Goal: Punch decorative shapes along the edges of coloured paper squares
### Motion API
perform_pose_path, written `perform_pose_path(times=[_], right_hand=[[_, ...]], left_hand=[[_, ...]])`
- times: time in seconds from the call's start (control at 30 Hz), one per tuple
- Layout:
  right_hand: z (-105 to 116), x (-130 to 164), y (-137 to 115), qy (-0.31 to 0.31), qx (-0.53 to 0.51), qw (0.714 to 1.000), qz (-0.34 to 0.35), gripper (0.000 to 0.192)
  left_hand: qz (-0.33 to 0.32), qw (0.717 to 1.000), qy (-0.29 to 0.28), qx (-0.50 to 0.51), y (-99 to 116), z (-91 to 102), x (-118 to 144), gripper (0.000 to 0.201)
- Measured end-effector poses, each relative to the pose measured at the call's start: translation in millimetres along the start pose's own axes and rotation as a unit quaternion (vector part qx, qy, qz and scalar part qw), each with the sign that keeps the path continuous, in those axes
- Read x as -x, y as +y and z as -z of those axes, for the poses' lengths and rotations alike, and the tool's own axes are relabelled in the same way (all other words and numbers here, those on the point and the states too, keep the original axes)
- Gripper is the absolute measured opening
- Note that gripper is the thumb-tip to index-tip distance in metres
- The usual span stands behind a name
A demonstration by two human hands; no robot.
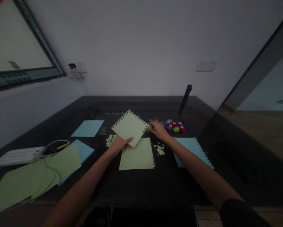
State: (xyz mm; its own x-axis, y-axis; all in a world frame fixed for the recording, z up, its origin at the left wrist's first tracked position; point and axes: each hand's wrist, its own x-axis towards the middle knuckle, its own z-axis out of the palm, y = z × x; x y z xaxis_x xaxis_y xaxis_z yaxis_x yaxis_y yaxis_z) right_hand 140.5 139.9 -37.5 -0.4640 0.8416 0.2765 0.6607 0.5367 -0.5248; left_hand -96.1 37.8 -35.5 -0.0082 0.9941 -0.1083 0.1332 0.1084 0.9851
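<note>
Hands (119, 145) on green sheet (130, 127), punch (150, 127)

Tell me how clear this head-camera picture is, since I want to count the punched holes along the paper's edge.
Head view: dim and underexposed, the dark table swallowing detail; wide-angle bending at the edges; soft focus, so the holes on the green sheet in the left hand blur together; the right hand hides most of a small green punch.

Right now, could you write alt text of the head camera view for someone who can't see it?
A left hand lifts a hole-edged green paper sheet above a dark table, while the right hand presses a small green craft punch at its edge. More coloured punches sit nearby.
</note>
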Motion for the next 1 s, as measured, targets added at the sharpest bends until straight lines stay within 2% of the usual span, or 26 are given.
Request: perform_pose_path(times=[0.07, 0.13, 0.23, 0.37, 0.47, 0.6, 0.73, 0.83, 1.0], right_hand=[[5.3, 13.0, -0.4, 0.043, -0.075, 0.996, -0.014, 0.027], [12.4, 28.7, -3.9, 0.058, -0.170, 0.982, -0.052, 0.031], [25.7, 55.2, -16.8, 0.037, -0.324, 0.937, -0.128, 0.035], [42.0, 87.9, -36.3, 0.025, -0.465, 0.862, -0.200, 0.042], [45.9, 104.9, -40.5, 0.023, -0.550, 0.799, -0.242, 0.043], [40.6, 116.6, -37.0, 0.016, -0.607, 0.744, -0.280, 0.037], [36.2, 120.0, -38.5, 0.008, -0.628, 0.721, -0.294, 0.037], [36.3, 120.0, -41.4, 0.008, -0.633, 0.712, -0.305, 0.037], [34.7, 119.0, -42.3, 0.017, -0.622, 0.710, -0.329, 0.040]], left_hand=[[0.002, 1.000, 0.014, 0.025, 2.7, -6.7, 2.5, 0.034], [0.004, 0.998, 0.021, 0.067, 6.8, -16.9, 5.6, 0.034], [0.008, 0.993, 0.005, 0.118, 12.9, -38.4, 11.0, 0.036], [0.008, 0.992, -0.018, 0.128, 15.9, -69.0, 19.3, 0.037], [-0.003, 0.995, -0.035, 0.088, 15.9, -80.4, 27.2, 0.034], [0.021, 0.997, -0.061, -0.037, 18.4, -74.9, 36.1, 0.029], [0.021, 0.993, -0.039, -0.108, 21.5, -65.2, 36.4, 0.037], [0.034, 0.992, -0.023, -0.116, 21.8, -63.9, 34.0, 0.030], [0.038, 0.991, -0.047, -0.119, 22.3, -67.6, 35.3, 0.029]])
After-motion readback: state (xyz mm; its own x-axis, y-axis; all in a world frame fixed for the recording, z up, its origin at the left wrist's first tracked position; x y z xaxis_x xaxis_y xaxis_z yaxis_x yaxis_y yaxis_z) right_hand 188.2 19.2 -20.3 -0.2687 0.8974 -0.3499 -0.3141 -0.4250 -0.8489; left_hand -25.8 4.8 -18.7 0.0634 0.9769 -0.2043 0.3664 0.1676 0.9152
